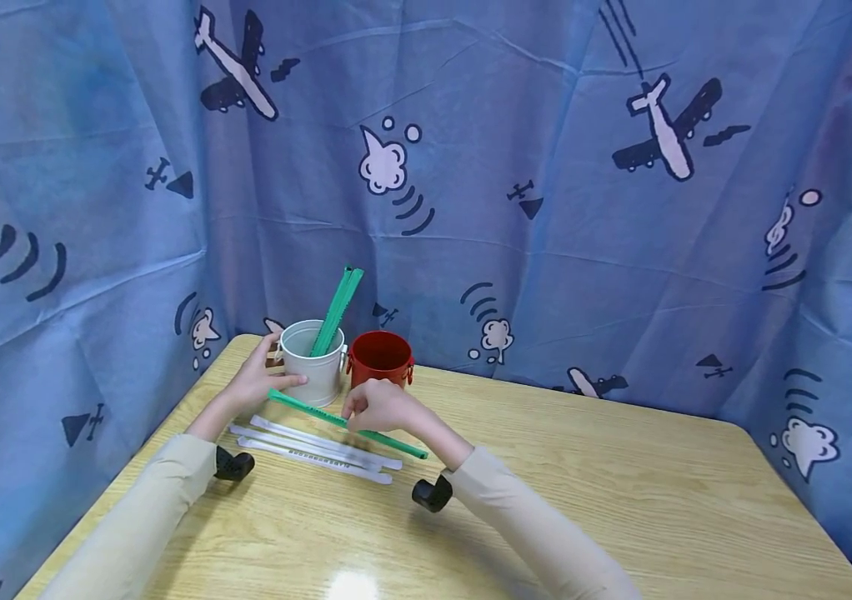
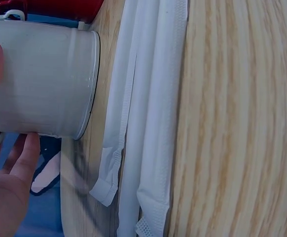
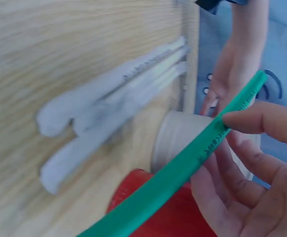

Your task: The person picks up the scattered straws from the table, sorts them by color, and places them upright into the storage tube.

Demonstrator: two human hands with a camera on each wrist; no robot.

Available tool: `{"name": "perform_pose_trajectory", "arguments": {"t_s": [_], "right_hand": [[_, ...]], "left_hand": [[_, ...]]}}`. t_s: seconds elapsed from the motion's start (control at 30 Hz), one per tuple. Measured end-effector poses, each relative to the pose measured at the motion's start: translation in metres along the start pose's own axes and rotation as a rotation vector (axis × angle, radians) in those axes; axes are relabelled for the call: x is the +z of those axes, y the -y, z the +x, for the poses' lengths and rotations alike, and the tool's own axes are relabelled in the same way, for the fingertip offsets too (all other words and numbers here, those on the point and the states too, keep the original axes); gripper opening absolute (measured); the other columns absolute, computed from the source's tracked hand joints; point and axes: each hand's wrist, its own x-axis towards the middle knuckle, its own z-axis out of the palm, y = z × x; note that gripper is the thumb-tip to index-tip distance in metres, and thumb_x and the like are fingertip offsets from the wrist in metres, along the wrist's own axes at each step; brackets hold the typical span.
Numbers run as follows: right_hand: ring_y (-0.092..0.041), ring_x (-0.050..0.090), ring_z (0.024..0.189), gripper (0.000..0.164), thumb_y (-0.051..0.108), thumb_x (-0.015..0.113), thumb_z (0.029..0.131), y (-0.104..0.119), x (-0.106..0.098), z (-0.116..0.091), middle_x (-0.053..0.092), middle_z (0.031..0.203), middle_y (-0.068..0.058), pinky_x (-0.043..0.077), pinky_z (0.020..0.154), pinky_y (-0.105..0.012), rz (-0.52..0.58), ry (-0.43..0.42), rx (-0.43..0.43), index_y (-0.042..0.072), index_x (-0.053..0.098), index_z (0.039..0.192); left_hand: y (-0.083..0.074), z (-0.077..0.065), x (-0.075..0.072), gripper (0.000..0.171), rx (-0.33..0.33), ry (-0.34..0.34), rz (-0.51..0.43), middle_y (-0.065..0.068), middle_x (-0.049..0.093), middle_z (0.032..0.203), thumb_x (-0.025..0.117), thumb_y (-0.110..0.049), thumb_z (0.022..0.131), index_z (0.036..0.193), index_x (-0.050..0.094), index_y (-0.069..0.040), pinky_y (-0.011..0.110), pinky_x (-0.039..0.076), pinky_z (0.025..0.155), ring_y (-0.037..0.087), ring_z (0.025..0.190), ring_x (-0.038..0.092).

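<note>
My left hand (image 1: 252,382) holds a small white bucket (image 1: 311,379), its thumb on the near side and its fingers at the far side. Wrapped green straws (image 1: 336,312) stand leaning in that bucket. Between thumb and fingertips, my right hand (image 1: 384,405) pinches another wrapped green straw (image 1: 306,408) in front of the buckets. In the right wrist view this green straw (image 3: 170,180) crosses before the white bucket and a red bucket (image 3: 153,217). Three white wrapped straws (image 1: 321,450) lie side by side on the table, just nearer than the green one.
Beside the white bucket stands the red bucket (image 1: 381,350), partly behind my right hand. The wooden table (image 1: 583,492) stretches to the right. A blue curtain (image 1: 456,183) printed with airplanes closes off the back and both sides.
</note>
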Motion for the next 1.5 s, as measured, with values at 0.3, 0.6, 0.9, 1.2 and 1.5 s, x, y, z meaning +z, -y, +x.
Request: {"name": "perform_pose_trajectory", "arguments": {"t_s": [0.3, 0.6, 0.9, 1.2, 1.5], "right_hand": [[-0.004, 0.053, 0.06, 0.008, 0.007, 0.068, 0.084, 0.008, -0.022, 0.002, 0.068, 0.074, -0.004, 0.044, 0.058, -0.015, 0.09, -0.13, -0.148, 0.007, 0.07, 0.091], [-0.009, 0.059, 0.069, 0.014, 0.007, 0.067, 0.085, 0.017, -0.039, 0.012, 0.069, 0.083, -0.008, 0.049, 0.063, -0.016, 0.2, -0.364, -0.216, 0.006, 0.07, 0.098], [-0.014, 0.064, 0.075, 0.017, 0.011, 0.067, 0.087, 0.023, -0.052, 0.024, 0.069, 0.086, -0.008, 0.052, 0.068, -0.018, 0.318, -0.556, -0.217, 0.007, 0.067, 0.103], [-0.017, 0.064, 0.079, 0.018, 0.012, 0.065, 0.088, 0.027, -0.057, 0.035, 0.07, 0.09, -0.011, 0.054, 0.074, -0.019, 0.407, -0.783, -0.242, 0.006, 0.067, 0.105], [-0.02, 0.066, 0.083, 0.017, 0.011, 0.065, 0.089, 0.026, -0.057, 0.047, 0.071, 0.094, -0.012, 0.055, 0.076, -0.02, 0.459, -0.873, -0.228, 0.005, 0.066, 0.105]], "left_hand": [[0.003, 0.003, 0.0, 0.081, 0.057, -0.009, -0.022, 0.03, 0.033, 0.14, 0.07, 0.004, 0.082, 0.147, 0.021, 0.004, 0.054, 0.042, 0.105, 0.046, 0.125, 0.041], [0.0, 0.002, 0.001, 0.083, 0.009, -0.006, -0.013, 0.031, 0.031, 0.14, 0.072, -0.003, 0.083, 0.148, 0.019, 0.001, 0.056, 0.042, 0.105, 0.052, 0.126, 0.04], [0.001, 0.003, 0.001, 0.083, 0.03, 0.004, -0.015, 0.03, 0.031, 0.14, 0.072, -0.003, 0.083, 0.147, 0.019, 0.002, 0.057, 0.042, 0.104, 0.052, 0.125, 0.04], [-0.003, -0.001, 0.0, 0.085, 0.014, 0.015, -0.008, 0.03, 0.027, 0.142, 0.072, -0.005, 0.084, 0.149, 0.017, 0.0, 0.058, 0.041, 0.103, 0.053, 0.128, 0.036], [-0.002, 0.001, -0.001, 0.084, 0.021, 0.017, -0.012, 0.032, 0.028, 0.143, 0.071, -0.001, 0.084, 0.148, 0.017, 0.003, 0.057, 0.042, 0.103, 0.053, 0.126, 0.038]]}}
